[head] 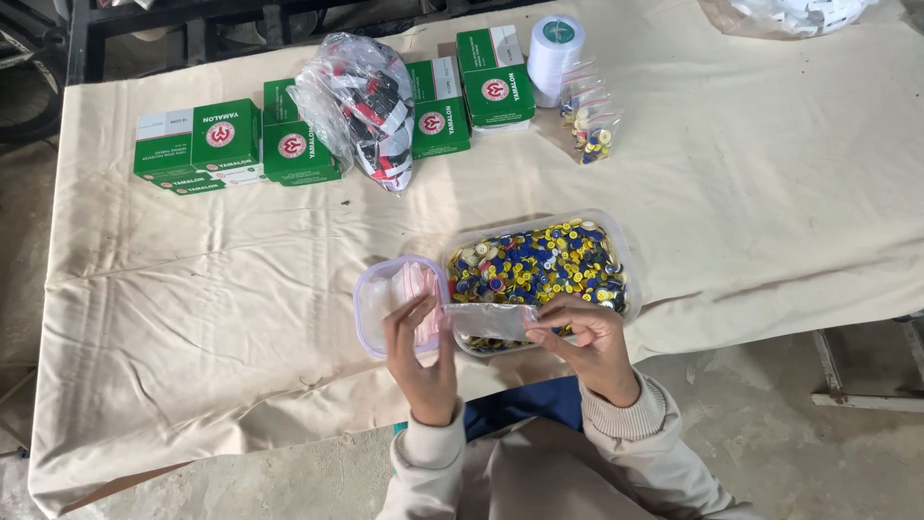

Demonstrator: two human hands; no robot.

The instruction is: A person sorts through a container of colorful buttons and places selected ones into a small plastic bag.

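Note:
A small clear plastic bag [489,321] is stretched between my two hands just above the table's near edge. My left hand [421,354] pinches its left end, and my right hand [584,339] holds its right end. Behind the bag stands a clear rectangular tub [626,252] filled with several small blue, yellow and white buttons [539,265]. To its left sits a smaller clear tub with a purple rim [364,300], which holds several empty little bags with red strips.
Cream cloth [751,193] covers the table. At the back lie green and white boxes [212,144], a clear bag of red and black items [371,106], a white thread spool [555,53] and small filled bags [592,120]. Concrete floor lies near me.

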